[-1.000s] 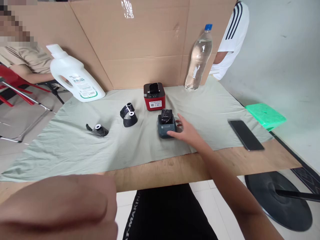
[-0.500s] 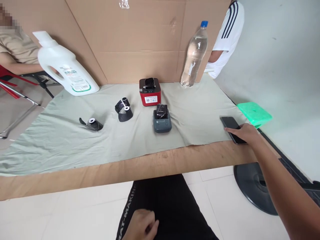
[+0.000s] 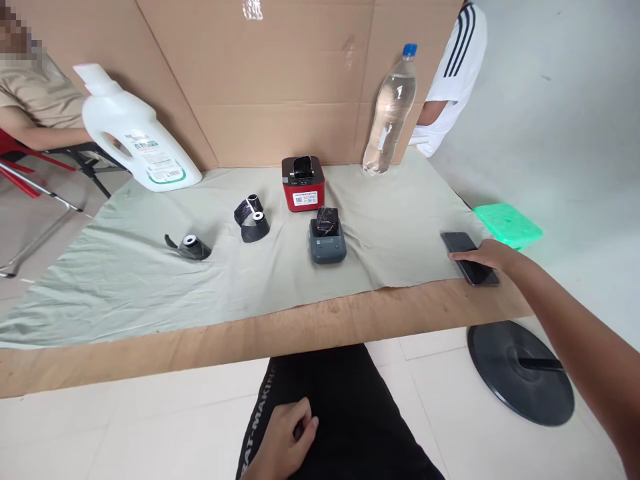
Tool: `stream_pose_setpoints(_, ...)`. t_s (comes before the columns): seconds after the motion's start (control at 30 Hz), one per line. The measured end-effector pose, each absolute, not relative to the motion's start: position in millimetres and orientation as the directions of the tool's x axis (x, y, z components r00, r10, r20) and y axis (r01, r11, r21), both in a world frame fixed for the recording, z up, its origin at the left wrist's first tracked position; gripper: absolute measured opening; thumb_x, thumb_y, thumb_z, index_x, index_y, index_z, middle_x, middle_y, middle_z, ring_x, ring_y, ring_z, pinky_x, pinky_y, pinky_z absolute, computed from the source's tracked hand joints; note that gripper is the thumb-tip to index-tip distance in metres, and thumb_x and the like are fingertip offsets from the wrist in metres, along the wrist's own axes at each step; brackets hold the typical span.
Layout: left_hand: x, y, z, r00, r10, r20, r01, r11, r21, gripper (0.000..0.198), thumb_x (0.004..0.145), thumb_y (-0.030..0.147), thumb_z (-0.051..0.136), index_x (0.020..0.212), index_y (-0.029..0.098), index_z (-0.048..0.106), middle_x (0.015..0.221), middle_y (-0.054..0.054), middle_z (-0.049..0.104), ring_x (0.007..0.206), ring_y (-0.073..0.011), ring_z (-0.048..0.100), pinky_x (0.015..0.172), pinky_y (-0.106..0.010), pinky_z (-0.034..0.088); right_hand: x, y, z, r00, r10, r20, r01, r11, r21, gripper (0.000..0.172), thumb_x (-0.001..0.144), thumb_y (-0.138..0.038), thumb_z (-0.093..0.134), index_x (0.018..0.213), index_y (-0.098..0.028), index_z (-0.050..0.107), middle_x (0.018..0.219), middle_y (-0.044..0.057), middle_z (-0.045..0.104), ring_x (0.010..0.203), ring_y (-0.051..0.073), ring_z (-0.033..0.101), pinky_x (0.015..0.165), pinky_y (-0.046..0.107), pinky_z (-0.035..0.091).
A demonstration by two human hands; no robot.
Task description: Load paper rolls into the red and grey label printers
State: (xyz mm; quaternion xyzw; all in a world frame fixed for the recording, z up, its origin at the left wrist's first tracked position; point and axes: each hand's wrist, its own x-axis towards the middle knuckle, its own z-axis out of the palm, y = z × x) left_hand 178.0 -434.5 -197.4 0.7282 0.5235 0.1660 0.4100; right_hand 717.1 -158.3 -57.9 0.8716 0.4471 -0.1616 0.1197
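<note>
My right hand [image 3: 483, 257] lies over a black phone [image 3: 467, 248] at the table's right end, its thumb stretched across the screen and its other fingers hidden at the far edge. Curled on my lap, my left hand [image 3: 293, 430] is closed; nothing shows in it. A red and black printer [image 3: 304, 193] stands at the back middle, and a smaller dark grey printer [image 3: 327, 248] sits in front of it. Black rolls with white cores [image 3: 255, 232] lie left of the printers, and another black roll [image 3: 194, 248] lies further left.
A white jug [image 3: 143, 143] and a clear bottle with a blue cap [image 3: 390, 113] stand against a cardboard wall [image 3: 280, 73]. A green stool [image 3: 509, 223] and a round black base [image 3: 520, 373] are at the right. People sit behind, left and right.
The view has shifted slightly. My right arm has changed its angle a little, with the hand still on the phone. My left hand appears slightly higher on my lap.
</note>
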Motion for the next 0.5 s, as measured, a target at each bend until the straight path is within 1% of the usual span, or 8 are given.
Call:
stream_pose_setpoints(0.1, 178.3, -432.6, -196.2, 0.393, 0.893, -0.221, 0.624, -0.082, 0.777, 0.03, 0.098, 0.03, 0.046, 0.07, 0.02, 0.041, 0.063, 0.0, 0.059, 0.058, -0.0119, 0.056, 0.058, -0.022, 0.035, 715.8, -154.2, -52.7, 0.53, 0.721, -0.447, 0.816, -0.577, 0.038, 0.062, 0.09, -0.064, 0.07, 0.106, -0.004, 0.068, 0.083, 0.017, 0.066, 0.068, 0.024, 0.058, 0.064, 0.037, 0.036)
stream_pose_setpoints(0.2, 177.6, -431.9, -196.3, 0.394, 0.882, -0.259, 0.626, -0.051, 0.778, 0.031, 0.099, 0.032, 0.044, 0.071, 0.02, 0.04, 0.065, 0.0, 0.059, 0.06, -0.0123, 0.055, 0.059, -0.022, 0.035, 714.6, -152.9, -53.0, 0.535, 0.714, -0.452, 0.797, -0.603, -0.01, 0.061, 0.09, -0.06, 0.072, 0.113, -0.004, 0.065, 0.096, 0.019, 0.066, 0.074, 0.024, 0.06, 0.063, 0.036, 0.04)
stream_pose_setpoints(0.3, 177.2, -431.3, -196.7, 0.384, 0.878, -0.285, 0.625, -0.02, 0.781, 0.031, 0.099, 0.034, 0.044, 0.071, 0.021, 0.04, 0.066, -0.001, 0.058, 0.062, -0.0131, 0.055, 0.059, -0.023, 0.034, 712.6, -153.1, -53.7, 0.541, 0.709, -0.453, 0.789, -0.614, -0.016, 0.062, 0.09, -0.06, 0.071, 0.116, -0.004, 0.063, 0.104, 0.021, 0.066, 0.079, 0.026, 0.061, 0.064, 0.036, 0.042)
stream_pose_setpoints(0.4, 177.6, -429.7, -196.3, 0.379, 0.881, -0.283, 0.612, -0.009, 0.791, 0.031, 0.099, 0.036, 0.045, 0.071, 0.021, 0.04, 0.065, 0.0, 0.057, 0.061, -0.0131, 0.054, 0.059, -0.024, 0.034, 712.1, -152.6, -53.3, 0.55, 0.702, -0.452, 0.784, -0.621, -0.012, 0.064, 0.09, -0.06, 0.07, 0.12, -0.004, 0.063, 0.111, 0.024, 0.065, 0.082, 0.027, 0.062, 0.064, 0.037, 0.044)
stream_pose_setpoints(0.5, 178.3, -428.2, -194.6, 0.375, 0.889, -0.263, 0.607, -0.021, 0.795, 0.031, 0.098, 0.035, 0.046, 0.071, 0.02, 0.042, 0.065, 0.0, 0.058, 0.062, -0.0133, 0.054, 0.063, -0.025, 0.036, 713.8, -151.5, -54.8, 0.563, 0.699, -0.44, 0.759, -0.648, -0.058, 0.065, 0.086, -0.058, 0.075, 0.123, -0.006, 0.062, 0.116, 0.025, 0.065, 0.084, 0.028, 0.062, 0.064, 0.038, 0.045)
